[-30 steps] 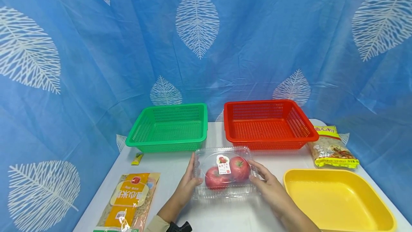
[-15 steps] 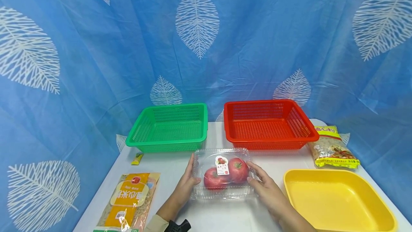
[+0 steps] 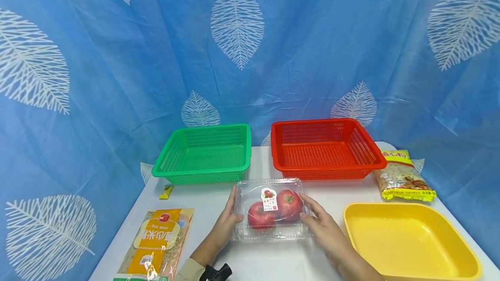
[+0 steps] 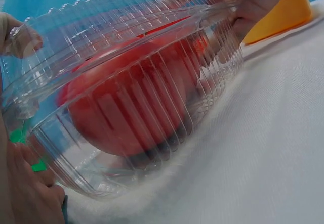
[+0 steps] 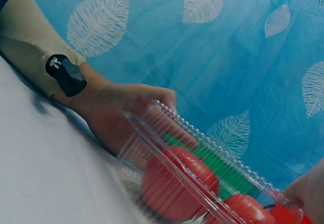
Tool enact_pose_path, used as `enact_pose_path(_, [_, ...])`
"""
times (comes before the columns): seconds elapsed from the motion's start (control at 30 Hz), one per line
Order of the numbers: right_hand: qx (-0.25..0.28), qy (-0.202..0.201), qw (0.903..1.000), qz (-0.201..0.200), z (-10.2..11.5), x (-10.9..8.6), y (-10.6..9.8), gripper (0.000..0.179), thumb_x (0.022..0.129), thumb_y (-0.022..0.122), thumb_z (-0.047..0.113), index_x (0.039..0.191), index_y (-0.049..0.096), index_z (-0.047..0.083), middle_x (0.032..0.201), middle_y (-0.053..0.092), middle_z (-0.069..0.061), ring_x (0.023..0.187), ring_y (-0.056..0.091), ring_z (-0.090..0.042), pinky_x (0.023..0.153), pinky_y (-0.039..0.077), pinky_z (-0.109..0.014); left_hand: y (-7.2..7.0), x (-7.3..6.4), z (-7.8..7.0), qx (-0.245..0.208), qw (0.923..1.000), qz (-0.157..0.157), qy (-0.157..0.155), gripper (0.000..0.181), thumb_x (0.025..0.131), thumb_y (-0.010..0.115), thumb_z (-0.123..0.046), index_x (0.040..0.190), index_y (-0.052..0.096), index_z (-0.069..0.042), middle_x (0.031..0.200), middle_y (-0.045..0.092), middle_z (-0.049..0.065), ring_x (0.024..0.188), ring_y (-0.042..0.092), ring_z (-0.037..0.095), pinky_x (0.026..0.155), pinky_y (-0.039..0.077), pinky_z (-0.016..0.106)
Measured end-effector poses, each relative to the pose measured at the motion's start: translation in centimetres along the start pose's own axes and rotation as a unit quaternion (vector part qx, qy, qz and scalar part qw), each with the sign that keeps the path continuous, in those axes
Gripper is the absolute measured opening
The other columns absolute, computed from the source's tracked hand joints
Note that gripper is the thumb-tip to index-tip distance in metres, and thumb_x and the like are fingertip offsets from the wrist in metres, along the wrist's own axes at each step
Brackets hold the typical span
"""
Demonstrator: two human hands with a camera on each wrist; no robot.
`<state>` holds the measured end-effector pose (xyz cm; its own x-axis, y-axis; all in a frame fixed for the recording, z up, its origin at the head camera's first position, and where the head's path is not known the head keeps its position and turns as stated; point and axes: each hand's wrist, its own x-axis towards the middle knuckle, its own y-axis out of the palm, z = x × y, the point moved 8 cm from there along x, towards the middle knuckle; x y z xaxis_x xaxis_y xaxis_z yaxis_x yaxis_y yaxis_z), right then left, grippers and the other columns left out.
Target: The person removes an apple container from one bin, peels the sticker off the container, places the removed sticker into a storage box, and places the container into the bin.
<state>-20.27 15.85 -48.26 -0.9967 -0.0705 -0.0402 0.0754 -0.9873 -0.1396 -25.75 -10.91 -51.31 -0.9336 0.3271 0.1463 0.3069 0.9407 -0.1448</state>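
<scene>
A clear plastic clamshell box (image 3: 250,190) with a white label on its lid is in the middle of the head view, low over the white table. Two red tomatoes (image 3: 290,206) show through it. My left hand (image 3: 223,227) grips the box's left side, thumb over the lid edge. On the opposite side my right hand (image 3: 326,229) holds it the same way. In the left wrist view, the ribbed box wall (image 4: 152,92) sits just above the cloth, fingers at both ends. The right wrist view shows the left hand (image 5: 121,115) against the box's far end.
Behind the box stand a green basket (image 3: 201,171) and a red basket (image 3: 332,169). A yellow tray (image 3: 410,242) lies at right, below a pasta bag (image 3: 404,181). At left are an orange-labelled pasta bag (image 3: 156,244) and a small yellow packet (image 3: 166,192).
The box and both hands have shifted very slightly left over the last second. Both hands keep their hold. The head view has tilted a little.
</scene>
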Motion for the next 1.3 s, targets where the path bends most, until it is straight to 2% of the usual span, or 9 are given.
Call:
enact_pose_path(0.33, [0.022,0.008,0.9997,0.001,-0.5,0.1,-0.1,0.058,0.109,0.06,0.021,0.163,0.039,0.019,0.171,0.02,-0.021,0.15,0.023,-0.051,0.116,0.024,-0.065,0.1,0.2,0.2,0.008,0.9999,-0.006,-0.012,0.092,0.09,0.045,-0.007,0.169,-0.003,-0.006,0.173,-0.008,0.018,0.156,-0.011,0.042,0.119,-0.003,0.065])
enact_pose_path(0.77, [0.033,0.016,0.9993,-0.006,-1.2,0.2,0.1,0.061,0.109,0.058,0.025,0.165,0.035,0.018,0.173,0.009,-0.02,0.154,0.011,-0.049,0.119,0.015,-0.063,0.1,0.5,0.3,-0.001,0.9999,-0.008,-0.011,0.093,0.089,0.045,-0.006,0.169,-0.002,-0.005,0.174,-0.007,0.016,0.157,-0.009,0.04,0.12,0.0,0.062])
enact_pose_path(1.1, [0.047,0.006,0.9988,-0.015,-1.4,0.2,0.5,0.057,0.11,0.057,0.022,0.164,0.038,0.021,0.173,0.012,-0.018,0.153,0.017,-0.047,0.118,0.016,-0.064,0.2,0.2,0.1,0.004,0.9999,-0.007,-0.015,0.092,0.09,0.046,-0.007,0.169,-0.001,-0.008,0.174,-0.007,0.018,0.156,-0.01,0.041,0.12,-0.001,0.062])
enact_pose_path(1.3, [0.026,0.005,0.9992,-0.031,-1.6,0.2,0.6,0.055,0.11,0.058,0.023,0.162,0.041,0.025,0.172,0.019,-0.016,0.152,0.024,-0.045,0.116,0.02,-0.067,0.0,0.0,0.1,0.003,0.9998,-0.007,-0.02,0.092,0.091,0.046,-0.009,0.17,-0.001,-0.009,0.174,-0.007,0.017,0.156,-0.01,0.04,0.12,-0.001,0.062])
